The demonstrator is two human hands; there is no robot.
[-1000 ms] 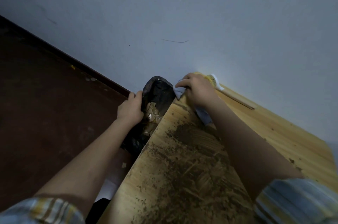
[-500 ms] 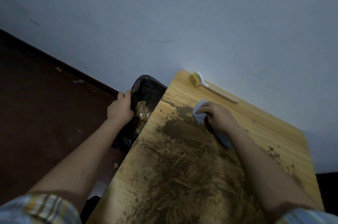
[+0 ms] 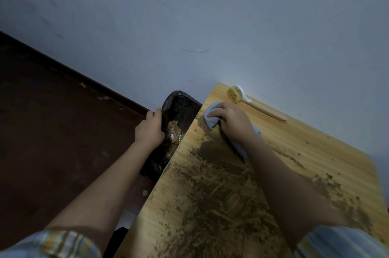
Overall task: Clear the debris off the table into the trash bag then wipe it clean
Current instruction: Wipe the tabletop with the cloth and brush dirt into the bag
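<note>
Beyond the right hand (image 3: 232,123), a brush (image 3: 246,101) lies on the table (image 3: 315,144).

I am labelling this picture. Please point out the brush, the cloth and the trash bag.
brush (image 3: 234,94), head view, on the bristles.
cloth (image 3: 211,121), head view, on the part beside the fingers.
trash bag (image 3: 183,108), head view, on the inner wall.

Table (image 3: 315,146): light wooden top, far edge against the wall.
Debris (image 3: 210,194): brown dirt and splinters smeared from the near edge toward the far left corner; scattered specks near the right edge.
Trash bag (image 3: 181,110): black, mouth open, hanging just beside the table's left edge, tan scraps inside.
Cloth (image 3: 211,120): pale blue, crumpled, lying near the far left corner.
</note>
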